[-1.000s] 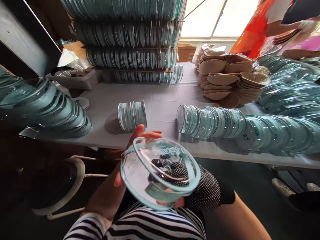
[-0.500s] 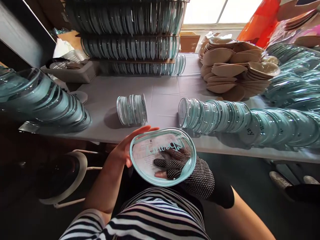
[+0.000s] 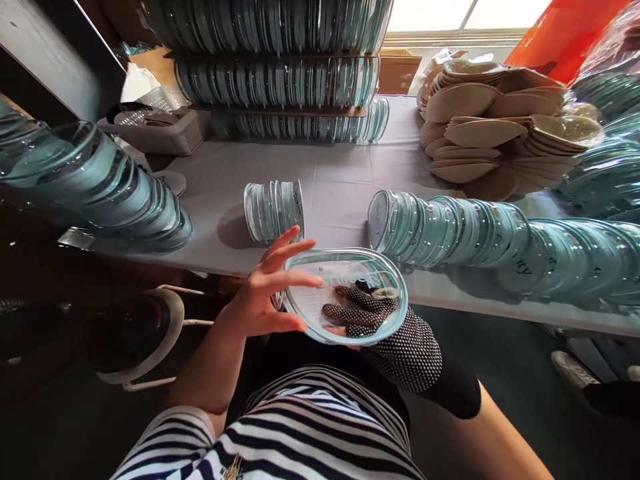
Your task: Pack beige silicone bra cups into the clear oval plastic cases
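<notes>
A clear oval cosmetic pouch [image 3: 313, 303] with teal piping and teal lettering is held in front of my striped shirt. My right hand [image 3: 400, 340], in a dark dotted glove with bare fingertips, holds the pouch from the right. Its fingers show through the clear panel; whether they are inside or beneath is unclear. My bare left hand [image 3: 267, 287] is at the pouch's left end with fingers spread, the index finger reaching over the top panel and the thumb near the lower rim. A short stack of similar pouches [image 3: 273, 210] lies on its side just beyond.
A long row of pouches [image 3: 450, 230] lies along the right of the table [image 3: 340, 167]. Leaning pouches [image 3: 125, 180] stand at left, beside a plastic basket [image 3: 193, 133]. Racked pouches [image 3: 275, 83] fill the back. Beige cup-shaped pieces [image 3: 485, 133] are piled behind the row.
My left hand has lifted off its edge grip and spread its fingers over the pouch's left end. The pouch is tilted flatter. The view has shifted slightly.
</notes>
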Demonstrator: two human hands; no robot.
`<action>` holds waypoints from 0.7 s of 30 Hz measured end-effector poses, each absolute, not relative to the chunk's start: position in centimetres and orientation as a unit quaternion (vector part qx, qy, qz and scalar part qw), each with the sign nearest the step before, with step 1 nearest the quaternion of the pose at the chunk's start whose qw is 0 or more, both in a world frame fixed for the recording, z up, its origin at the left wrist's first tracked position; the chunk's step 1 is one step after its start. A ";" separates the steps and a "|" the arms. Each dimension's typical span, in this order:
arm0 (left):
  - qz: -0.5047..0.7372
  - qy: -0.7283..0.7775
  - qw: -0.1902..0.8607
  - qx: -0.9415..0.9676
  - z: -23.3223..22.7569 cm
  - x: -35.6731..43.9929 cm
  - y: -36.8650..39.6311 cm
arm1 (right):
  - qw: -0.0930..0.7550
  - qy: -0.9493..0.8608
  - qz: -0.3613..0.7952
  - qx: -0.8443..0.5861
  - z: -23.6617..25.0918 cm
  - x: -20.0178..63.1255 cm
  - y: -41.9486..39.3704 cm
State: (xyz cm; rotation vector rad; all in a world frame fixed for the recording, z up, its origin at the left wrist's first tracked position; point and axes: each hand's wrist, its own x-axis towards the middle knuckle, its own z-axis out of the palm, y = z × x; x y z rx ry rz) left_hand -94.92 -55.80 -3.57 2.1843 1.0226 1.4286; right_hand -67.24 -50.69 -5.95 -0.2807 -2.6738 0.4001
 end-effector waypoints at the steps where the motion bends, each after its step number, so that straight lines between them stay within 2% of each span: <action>1: 0.487 0.363 0.134 0.783 -3.0 -94.9 -56.1 | 0.208 -0.963 0.142 -0.100 -5.9 -67.2 -50.7; 7: 0.508 0.350 0.062 0.784 -2.3 -94.5 -56.8 | 0.212 -0.958 0.168 -0.100 -5.5 -67.2 -50.9; 9: 0.547 0.336 0.096 0.761 -2.6 -94.3 -56.8 | 0.209 -0.953 0.190 -0.112 -5.2 -67.3 -51.0; 13: 0.694 0.293 0.233 0.615 -2.9 -93.9 -57.0 | 0.198 -0.943 0.219 -0.153 -4.7 -67.2 -51.2; 15: 0.754 0.272 0.254 0.541 -2.9 -94.1 -57.1 | 0.203 -0.945 0.213 -0.147 -4.5 -67.2 -51.2; 21: 0.790 0.310 0.318 0.423 -3.7 -95.1 -57.3 | 0.198 -0.950 0.168 -0.176 -4.7 -67.3 -51.1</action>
